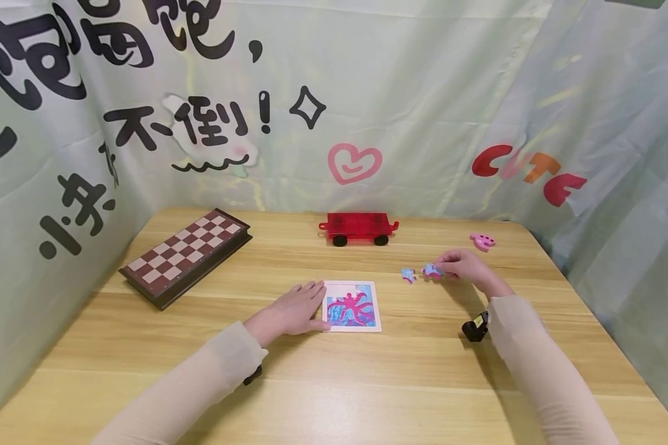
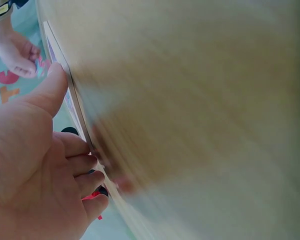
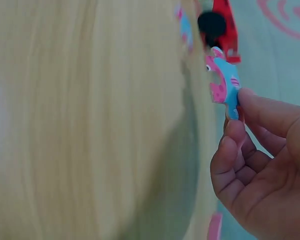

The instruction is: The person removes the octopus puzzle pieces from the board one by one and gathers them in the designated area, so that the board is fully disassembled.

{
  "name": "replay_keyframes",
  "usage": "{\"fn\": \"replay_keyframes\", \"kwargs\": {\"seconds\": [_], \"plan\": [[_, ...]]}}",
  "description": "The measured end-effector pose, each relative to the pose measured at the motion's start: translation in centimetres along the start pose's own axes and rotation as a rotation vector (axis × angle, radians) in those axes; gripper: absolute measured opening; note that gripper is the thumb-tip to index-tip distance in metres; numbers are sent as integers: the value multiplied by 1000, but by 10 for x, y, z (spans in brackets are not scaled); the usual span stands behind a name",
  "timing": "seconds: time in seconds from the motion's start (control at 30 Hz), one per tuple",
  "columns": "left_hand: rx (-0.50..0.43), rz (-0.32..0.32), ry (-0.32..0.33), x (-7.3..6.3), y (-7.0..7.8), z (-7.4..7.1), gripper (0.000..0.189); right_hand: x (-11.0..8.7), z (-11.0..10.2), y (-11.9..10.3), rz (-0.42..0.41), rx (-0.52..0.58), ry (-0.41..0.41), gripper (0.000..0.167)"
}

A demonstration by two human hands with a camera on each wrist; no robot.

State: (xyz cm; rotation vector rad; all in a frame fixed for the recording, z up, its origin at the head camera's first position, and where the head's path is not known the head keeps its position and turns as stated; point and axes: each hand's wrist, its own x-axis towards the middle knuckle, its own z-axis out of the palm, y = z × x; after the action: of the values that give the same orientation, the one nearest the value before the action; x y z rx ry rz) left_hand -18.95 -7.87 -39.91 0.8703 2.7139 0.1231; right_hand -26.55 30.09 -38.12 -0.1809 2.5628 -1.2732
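Observation:
A square jigsaw puzzle (image 1: pixel 352 309) in a white frame, showing a pink octopus on blue, lies mid-table with a bare patch at its upper left. My left hand (image 1: pixel 294 309) rests against the frame's left edge, fingers extended; the left wrist view shows its thumb (image 2: pixel 54 90) at the frame's side. Between thumb and fingers my right hand (image 1: pixel 467 269) pinches a blue and pink puzzle piece (image 3: pixel 226 85), held up off the table in the right wrist view. Another loose puzzle piece (image 1: pixel 409 275) lies just left of it.
A red toy wagon (image 1: pixel 357 226) with black wheels stands at the table's back. At the left lies a folded checkered board box (image 1: pixel 186 256). A small pink palette-shaped piece (image 1: pixel 482 241) sits at the back right. Printed cloth (image 1: pixel 412 93) surrounds the table.

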Motion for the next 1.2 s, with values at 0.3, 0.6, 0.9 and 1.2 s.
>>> {"fn": "replay_keyframes", "kwargs": {"seconds": [0.3,0.6,0.9,1.2], "plan": [[12,2,-5,0,0,-1,82,9,-8,21,55,-73,29,25],[14,8,-2,1,2,-4,82,12,-8,23,77,-111,48,24],[18,8,-6,2,0,-1,82,7,-2,4,31,-133,61,29],[11,8,-7,0,0,-1,82,8,43,-44,-188,-124,-12,28]]}}
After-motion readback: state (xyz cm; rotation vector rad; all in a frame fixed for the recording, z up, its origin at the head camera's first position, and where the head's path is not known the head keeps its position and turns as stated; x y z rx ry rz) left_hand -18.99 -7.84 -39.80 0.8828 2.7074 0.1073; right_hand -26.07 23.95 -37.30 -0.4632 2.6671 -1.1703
